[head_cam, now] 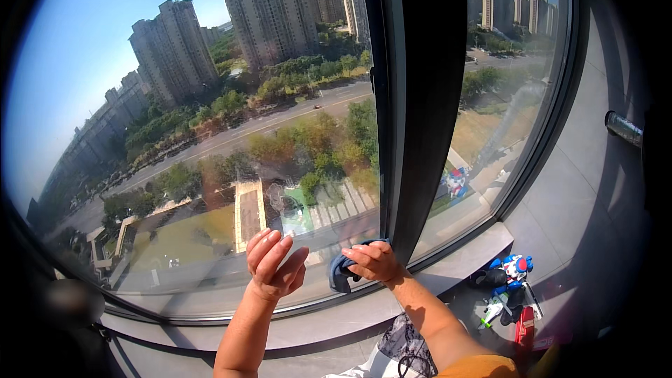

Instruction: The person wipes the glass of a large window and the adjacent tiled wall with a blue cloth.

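My right hand (370, 261) grips a bunched dark blue cloth (340, 272) by the lower right corner of a large glass pane (199, 231). Part of the cloth is hidden behind the fingers. Whether it presses on the glass is hard to tell. To its left, my left hand (275, 264) is raised before the same pane with bent fingers, thumb apart, and nothing held. Faint smears show on the glass. A thick black window post (428, 94) divides this pane from a narrower one (488, 131) on the right, which carries a whitish streak.
A pale stone sill (315, 329) runs below the window. Down on the right are a blue, white and red toy figure (514, 268), a white-and-green toy (493, 308) and a red object (525, 325). A shiny cylinder (625, 128) juts in at the grey tiled wall (572, 168).
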Demonstrator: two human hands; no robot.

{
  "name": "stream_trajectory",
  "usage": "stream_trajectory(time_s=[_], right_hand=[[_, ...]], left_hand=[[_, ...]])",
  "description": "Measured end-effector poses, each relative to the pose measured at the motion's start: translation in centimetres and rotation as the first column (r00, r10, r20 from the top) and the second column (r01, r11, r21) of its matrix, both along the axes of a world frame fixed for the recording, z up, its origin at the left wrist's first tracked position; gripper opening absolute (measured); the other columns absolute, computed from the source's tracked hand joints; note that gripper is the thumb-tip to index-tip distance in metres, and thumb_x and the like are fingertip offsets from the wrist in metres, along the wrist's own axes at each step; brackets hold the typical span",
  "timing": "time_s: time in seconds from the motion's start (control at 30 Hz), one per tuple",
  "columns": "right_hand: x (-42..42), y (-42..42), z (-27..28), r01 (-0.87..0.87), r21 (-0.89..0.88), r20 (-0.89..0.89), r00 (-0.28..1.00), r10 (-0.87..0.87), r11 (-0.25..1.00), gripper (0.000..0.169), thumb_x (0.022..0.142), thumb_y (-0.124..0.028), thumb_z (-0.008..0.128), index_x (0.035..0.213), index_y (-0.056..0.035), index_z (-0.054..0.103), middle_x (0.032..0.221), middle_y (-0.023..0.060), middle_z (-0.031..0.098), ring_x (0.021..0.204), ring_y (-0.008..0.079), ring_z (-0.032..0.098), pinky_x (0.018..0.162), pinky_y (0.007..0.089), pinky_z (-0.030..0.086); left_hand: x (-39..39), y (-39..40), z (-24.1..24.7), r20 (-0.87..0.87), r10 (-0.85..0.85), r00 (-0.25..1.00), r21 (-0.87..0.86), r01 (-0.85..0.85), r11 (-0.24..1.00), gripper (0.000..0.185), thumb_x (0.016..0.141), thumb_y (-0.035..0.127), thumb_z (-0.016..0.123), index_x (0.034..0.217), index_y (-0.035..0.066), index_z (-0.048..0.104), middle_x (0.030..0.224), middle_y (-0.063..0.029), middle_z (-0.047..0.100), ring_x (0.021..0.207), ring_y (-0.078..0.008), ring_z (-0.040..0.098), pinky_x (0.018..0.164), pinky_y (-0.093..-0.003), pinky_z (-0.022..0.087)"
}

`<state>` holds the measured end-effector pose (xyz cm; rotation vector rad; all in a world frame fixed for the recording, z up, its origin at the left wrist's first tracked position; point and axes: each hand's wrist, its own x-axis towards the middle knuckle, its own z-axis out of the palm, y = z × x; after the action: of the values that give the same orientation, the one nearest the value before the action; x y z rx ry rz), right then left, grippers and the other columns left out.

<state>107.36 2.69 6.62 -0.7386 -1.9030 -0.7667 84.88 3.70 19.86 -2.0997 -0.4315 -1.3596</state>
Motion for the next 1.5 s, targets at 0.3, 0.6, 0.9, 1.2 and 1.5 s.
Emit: stream_trajectory(time_s=[0.3,0.6,0.9,1.2,1.5], right_hand=[[0.6,-2.0,3.1,-0.287,-0.27,-0.212,0.949,0.234,0.919,0.011,0.078,-0.014,0.065,0.088,-0.0136,0.063,0.114,-0.0029,0.06,0.104,0.0143,0.054,0.087,0.0315,0.04],[2.2,-5.1,10.6,-0.287,-0.231,-0.351,0.916,0.196,0.93,0.024,0.057,-0.006,0.066,0.08,-0.0125,0.064,0.114,0.0015,0.059,0.096,0.0216,0.052,0.079,0.0337,0.044],[3.7,-4.0,16.9,-0.061,-0.068,-0.308,0.951,0.037,0.996,0.027,0.056,-0.008,0.069,0.083,-0.0114,0.065,0.111,0.0021,0.06,0.091,0.0221,0.052,0.078,0.0329,0.046],[3.7,-4.6,19.5,0.006,-0.162,-0.252,0.966,-0.047,0.987,0.03,0.06,-0.01,0.068,0.089,-0.0079,0.065,0.111,0.0014,0.058,0.088,0.0214,0.052,0.08,0.0332,0.047],[5.7,-7.2,20.4,-0.09,-0.201,-0.267,0.963,0.034,0.975,0.032,0.063,-0.022,0.078,0.093,-0.0135,0.069,0.117,0.0031,0.056,0.09,0.0225,0.051,0.08,0.034,0.044]], left_hand=[[1.8,1.3,-0.1,-0.127,0.346,0.929,0.093,-0.336,0.937,0.024,0.074,0.016,0.065,0.097,0.022,0.066,0.121,0.0002,0.053,0.117,-0.0214,0.045,0.101,-0.0425,0.031],[2.3,1.0,0.0,-0.134,0.366,0.921,0.13,-0.35,0.928,0.024,0.071,0.016,0.065,0.095,0.021,0.067,0.117,-0.0021,0.054,0.116,-0.0244,0.045,0.101,-0.0447,0.032],[1.9,0.5,0.2,-0.166,0.338,0.926,0.063,-0.332,0.941,0.027,0.077,0.03,0.064,0.103,0.026,0.064,0.124,0.0019,0.052,0.12,-0.0192,0.043,0.103,-0.0407,0.031],[8.0,-4.3,4.3,0.287,-0.035,0.957,-0.601,0.208,0.772,0.061,0.074,0.002,0.069,0.128,0.008,0.042,0.116,-0.0128,0.056,0.063,-0.0146,0.056,0.054,-0.0257,0.044],[9.7,-2.3,8.8,0.661,-0.251,0.707,-0.612,0.701,0.365,0.02,0.087,-0.006,0.053,0.105,0.001,0.054,0.09,-0.0036,0.058,0.073,-0.0088,0.061,0.065,-0.0208,0.053]])
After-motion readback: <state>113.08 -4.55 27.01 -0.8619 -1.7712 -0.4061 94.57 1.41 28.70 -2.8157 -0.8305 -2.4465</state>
